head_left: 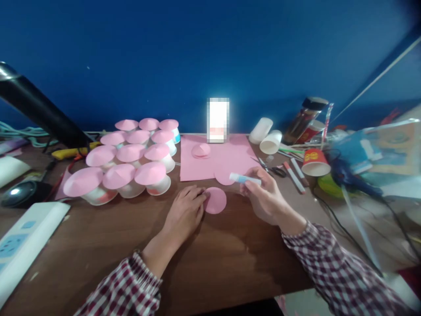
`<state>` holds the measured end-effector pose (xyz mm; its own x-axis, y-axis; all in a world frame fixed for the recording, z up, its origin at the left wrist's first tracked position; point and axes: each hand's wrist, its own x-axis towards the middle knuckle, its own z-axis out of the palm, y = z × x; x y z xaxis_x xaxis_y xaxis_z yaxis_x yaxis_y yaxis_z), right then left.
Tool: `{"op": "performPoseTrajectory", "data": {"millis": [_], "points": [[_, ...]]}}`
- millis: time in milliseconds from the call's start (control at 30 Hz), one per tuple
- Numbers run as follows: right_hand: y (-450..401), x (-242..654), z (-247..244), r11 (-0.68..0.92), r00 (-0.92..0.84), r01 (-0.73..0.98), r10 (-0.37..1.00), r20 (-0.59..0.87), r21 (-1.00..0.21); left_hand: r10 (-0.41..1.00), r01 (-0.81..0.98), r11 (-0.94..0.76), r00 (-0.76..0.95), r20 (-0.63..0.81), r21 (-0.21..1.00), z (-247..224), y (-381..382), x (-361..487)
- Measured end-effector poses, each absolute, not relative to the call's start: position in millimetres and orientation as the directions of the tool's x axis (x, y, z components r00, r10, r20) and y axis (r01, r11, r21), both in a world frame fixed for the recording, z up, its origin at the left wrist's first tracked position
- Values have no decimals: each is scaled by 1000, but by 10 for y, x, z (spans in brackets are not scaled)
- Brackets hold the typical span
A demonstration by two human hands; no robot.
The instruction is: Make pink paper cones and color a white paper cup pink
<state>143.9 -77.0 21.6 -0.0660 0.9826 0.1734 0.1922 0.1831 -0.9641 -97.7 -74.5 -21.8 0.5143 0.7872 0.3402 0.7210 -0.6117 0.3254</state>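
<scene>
A small pink paper disc (216, 201) lies flat on the brown table. The fingertips of my left hand (188, 206) rest on its left edge, the fingers lying low and close to the table. My right hand (261, 193) is closed around a white and light-blue tube (245, 179), held above the table to the right of the disc. Behind the disc are pink paper sheets (194, 169), with a small pink cone (201, 150) on them and another round pink piece (223, 176) at their front edge.
Several paper cups with pink cone tops (130, 152) stand at the left, near a white power strip (31, 237). Right of the sheets are white cups (271, 141), scissors (278, 171), markers (294, 177), a red cup (315, 162) and cables. A bright blurred screen (218, 120) stands behind.
</scene>
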Motion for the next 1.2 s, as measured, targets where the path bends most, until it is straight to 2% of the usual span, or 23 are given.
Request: {"op": "performPoseTrajectory", "data": {"millis": [100, 167, 233, 533, 667, 767, 800, 867, 933, 1000, 1067, 1200], "points": [[-584, 1810, 177, 224, 83, 430, 955, 286, -874, 780, 710, -621, 516, 355, 333, -207, -752, -985], [-449, 2077, 127, 199, 111, 696, 920, 377, -690, 779, 706, -621, 508, 368, 340, -193, -758, -984], [-338, 2314, 76, 47, 149, 900, 901, 407, -434, 779, 704, -620, 496, 384, 347, -181, -764, -980], [-273, 2650, -36, -155, 218, 970, 890, 401, -185, 780, 695, -620, 496, 380, 364, -171, -762, -975], [-285, 2670, -52, -164, 205, 977, 902, 380, -137, 787, 693, -612, 487, 378, 381, -157, -775, -968], [-339, 2563, -15, -155, 191, 981, 872, 451, -115, 807, 703, -586, 462, 367, 403, -141, -790, -963], [-374, 2476, 9, -114, 154, 987, 854, 496, -110, 818, 711, -571, 447, 362, 410, -140, -794, -962], [-471, 2217, 68, 77, 15, 986, 837, 547, -146, 841, 740, -533, 408, 356, 411, -145, -799, -960], [-586, 1879, 121, 337, -180, 912, 842, 508, -235, 854, 768, -507, 388, 346, 391, -159, -802, -958], [-689, 1542, 150, 512, -405, 816, 838, 366, -270, 855, 783, -504, 392, 339, 365, -175, -805, -955], [-758, 1287, 156, 531, -478, 809, 843, 245, -251, 850, 786, -511, 400, 343, 348, -187, -808, -951], [-792, 1119, 139, 495, -462, 828, 868, 181, -262, 845, 777, -521, 412, 342, 352, -197, -813, -949]]}}
